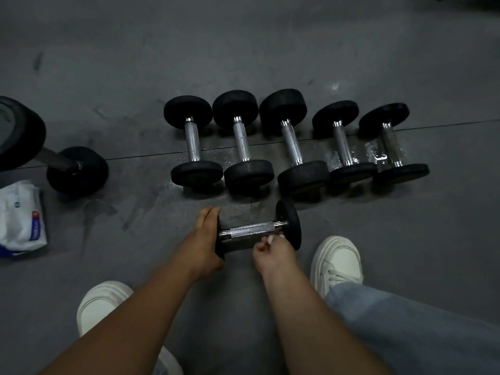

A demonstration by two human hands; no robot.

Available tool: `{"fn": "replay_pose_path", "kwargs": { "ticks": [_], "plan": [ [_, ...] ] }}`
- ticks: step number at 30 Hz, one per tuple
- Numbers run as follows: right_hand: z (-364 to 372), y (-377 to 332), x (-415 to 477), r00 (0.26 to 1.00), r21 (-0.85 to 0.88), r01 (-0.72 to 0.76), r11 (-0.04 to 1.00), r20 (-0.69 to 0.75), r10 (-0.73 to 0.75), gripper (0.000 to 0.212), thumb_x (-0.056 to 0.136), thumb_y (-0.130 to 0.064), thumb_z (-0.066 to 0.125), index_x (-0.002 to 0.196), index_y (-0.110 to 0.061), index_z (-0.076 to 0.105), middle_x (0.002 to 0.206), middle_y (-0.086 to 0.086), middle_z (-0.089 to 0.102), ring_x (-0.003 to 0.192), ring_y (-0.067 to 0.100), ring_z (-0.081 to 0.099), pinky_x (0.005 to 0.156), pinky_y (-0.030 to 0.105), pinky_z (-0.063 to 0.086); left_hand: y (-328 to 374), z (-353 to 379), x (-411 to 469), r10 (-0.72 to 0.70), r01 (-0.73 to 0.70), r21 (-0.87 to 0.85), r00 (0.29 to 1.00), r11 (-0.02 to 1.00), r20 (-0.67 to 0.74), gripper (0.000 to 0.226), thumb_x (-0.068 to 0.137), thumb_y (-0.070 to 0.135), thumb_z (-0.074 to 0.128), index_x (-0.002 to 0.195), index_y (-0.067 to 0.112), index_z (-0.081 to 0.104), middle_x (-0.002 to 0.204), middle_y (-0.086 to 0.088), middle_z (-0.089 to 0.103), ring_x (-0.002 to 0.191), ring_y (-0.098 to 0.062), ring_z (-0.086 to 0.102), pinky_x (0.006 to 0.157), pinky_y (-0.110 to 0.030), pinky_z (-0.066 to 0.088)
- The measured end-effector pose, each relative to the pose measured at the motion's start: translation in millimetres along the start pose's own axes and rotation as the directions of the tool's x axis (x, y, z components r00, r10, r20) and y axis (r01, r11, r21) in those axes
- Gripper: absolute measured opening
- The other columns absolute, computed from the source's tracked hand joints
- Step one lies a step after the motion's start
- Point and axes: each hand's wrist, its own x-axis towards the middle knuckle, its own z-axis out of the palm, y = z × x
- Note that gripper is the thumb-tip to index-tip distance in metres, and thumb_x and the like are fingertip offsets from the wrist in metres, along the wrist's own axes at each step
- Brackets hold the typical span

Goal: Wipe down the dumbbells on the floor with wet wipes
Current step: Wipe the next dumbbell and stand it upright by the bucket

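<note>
The fingers [209, 213] of the left hand [205, 247] curl over the left head of a dumbbell [254, 229] lying sideways on the floor [270, 50], gripping it. The right hand [274, 254] pinches a small white wipe [270, 239] in bunched fingers, just beside the knurled handle near the right head. Beyond, five more dumbbells [290, 144] lie in a row, wet patches around the rightmost. A pack of wipes [20, 217] sits far left on the floor, near a bigger dumbbell [77, 169]

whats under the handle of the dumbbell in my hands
Just below the dumbbell handle, the right hand pinches a scrap of white wipe. Most of it is hidden inside that hand; whether it touches the handle cannot be told.
</note>
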Motion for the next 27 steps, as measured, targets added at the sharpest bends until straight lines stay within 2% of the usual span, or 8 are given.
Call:
{"fn": "replay_pose_path", "kwargs": {
  "ticks": [10, 13, 14, 16, 18, 20, 23, 27],
  "plan": [
    [1.0, -5.7, -8.0, 0.998, 0.093, -0.056, 0.994, -0.002, 0.057, 0.035, 0.09, 0.008, 0.032, 0.067, -0.018, 0.041, 0.062, -0.003, 0.032, 0.047, 0.007, 0.031, 0.035, 0.012, 0.025, -4.0, 2.8, 3.1, 0.008, -0.008, -0.013, 1.0, 1.0, 0.0, 0.126, 0.058, 0.011, 0.087, 0.155, 0.024, 0.007, 0.16, 0.01, -0.002, 0.136, -0.025, 0.041, 0.104, -0.037, 0.046],
    [-7.6, 6.5, -28.7, 0.973, -0.187, 0.23, 0.955, 0.04, -0.227, 0.026, 0.095, -0.002, 0.044, 0.077, -0.017, 0.055, 0.064, -0.002, 0.043, 0.05, 0.008, 0.04, 0.042, 0.018, 0.031, -3.6, 0.8, 5.0, 0.0, 0.0, -0.026, 1.0, 1.0, 0.009, 0.126, 0.058, 0.009, 0.087, 0.155, 0.024, 0.008, 0.159, 0.011, -0.002, 0.136, -0.026, 0.04, 0.105, -0.038, 0.045],
    [-12.8, 12.2, -37.8, 0.899, -0.402, 0.431, 0.808, 0.116, -0.422, 0.019, 0.096, -0.007, 0.047, 0.087, -0.014, 0.062, 0.071, 0.001, 0.052, 0.058, 0.013, 0.049, 0.052, 0.022, 0.036, -3.3, 0.7, 4.9, -0.004, 0.004, -0.028, 1.0, 1.0, 0.012, 0.126, 0.058, 0.009, 0.087, 0.155, 0.024, 0.008, 0.159, 0.011, -0.001, 0.136, -0.026, 0.039, 0.105, -0.038, 0.044],
    [-18.4, 13.7, -49.1, 0.673, -0.735, 0.638, 0.23, 0.386, -0.631, 0.025, 0.094, -0.015, 0.05, 0.118, -0.014, 0.058, 0.096, 0.004, 0.064, 0.085, 0.023, 0.062, 0.068, 0.026, 0.041, -2.6, 0.9, 3.9, -0.002, 0.002, -0.02, 1.0, 1.0, 0.008, 0.124, 0.059, 0.008, 0.086, 0.155, 0.023, 0.008, 0.159, 0.011, 0.0, 0.134, -0.026, 0.042, 0.104, -0.039, 0.045],
    [-8.3, -8.6, -50.4, 0.535, -0.783, 0.582, -0.221, 0.573, -0.621, 0.035, 0.091, -0.015, 0.049, 0.125, -0.023, 0.046, 0.109, 0.005, 0.063, 0.096, 0.032, 0.062, 0.073, 0.034, 0.045, -2.7, 0.9, 4.1, 0.012, -0.012, -0.011, 1.0, 1.0, -0.002, 0.122, 0.06, 0.009, 0.085, 0.154, 0.023, 0.009, 0.158, 0.01, 0.001, 0.131, -0.028, 0.045, 0.103, -0.04, 0.046],
    [3.8, -30.2, -45.7, 0.551, -0.739, 0.453, -0.499, 0.672, -0.496, 0.029, 0.092, -0.014, 0.044, 0.12, -0.022, 0.048, 0.111, 0.01, 0.058, 0.097, 0.035, 0.062, 0.077, 0.038, 0.047, -3.8, 1.0, 5.6, 0.009, -0.009, -0.012, 1.0, 1.0, 0.002, 0.122, 0.06, 0.008, 0.085, 0.155, 0.022, 0.009, 0.159, 0.008, 0.001, 0.134, -0.028, 0.042, 0.106, -0.04, 0.044],
    [10.9, -32.6, -38.1, 0.661, -0.578, 0.258, -0.775, 0.69, -0.295, 0.038, 0.098, -0.009, 0.038, 0.136, -0.007, 0.044, 0.128, 0.014, 0.049, 0.105, 0.031, 0.062, 0.082, 0.038, 0.05, -1.3, -1.1, 6.2, 0.002, -0.001, -0.015, 1.0, 1.0, 0.008, 0.121, 0.062, 0.007, 0.084, 0.155, 0.02, 0.008, 0.16, 0.005, 0.0, 0.138, -0.027, 0.037, 0.109, -0.037, 0.039],
    [3.5, -21.1, -41.7, 0.773, -0.573, 0.236, -0.785, 0.6, -0.205, 0.039, 0.098, -0.005, 0.039, 0.136, 0.001, 0.044, 0.138, 0.015, 0.045, 0.116, 0.029, 0.058, 0.091, 0.037, 0.048, 0.5, -3.3, 6.5, 0.002, -0.001, -0.022, 1.0, 1.0, 0.019, 0.121, 0.062, 0.007, 0.083, 0.155, 0.019, 0.007, 0.16, 0.003, 0.002, 0.137, -0.026, 0.038, 0.109, -0.037, 0.04]
  ]
}}
